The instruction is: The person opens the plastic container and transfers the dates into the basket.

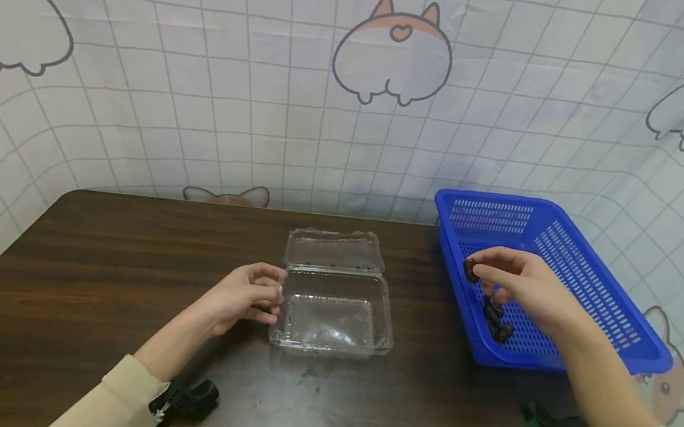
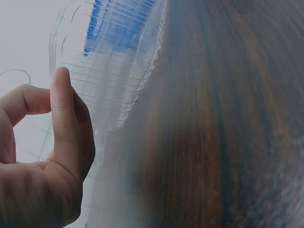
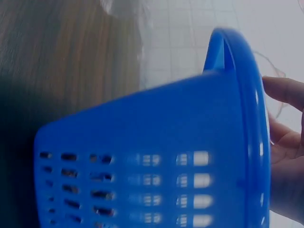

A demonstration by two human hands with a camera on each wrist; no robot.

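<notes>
A clear plastic clamshell box (image 1: 324, 347) lies on the table with its lid (image 1: 336, 250) folded back. At the box's left edge, my left hand (image 1: 247, 296) pinches the rim between thumb and bent fingers; in the left wrist view, the hand (image 2: 52, 142) is against the see-through wall (image 2: 107, 80). Above the left side of a blue basket (image 1: 604, 291), my right hand (image 1: 521, 280) pinches a small dark brown wrinkled piece (image 1: 471, 270). Several similar dark pieces (image 1: 499, 321) lie inside the basket. The basket wall (image 3: 142, 123) hides part of the right hand (image 3: 287, 142) in the right wrist view.
Dark wood tabletop (image 1: 116, 256) spreads under the box and basket. A white gridded cloth (image 1: 255, 86) with cartoon animals hangs behind the table and at its sides. Each wrist carries a black strap mount, such as the left one (image 1: 184, 397).
</notes>
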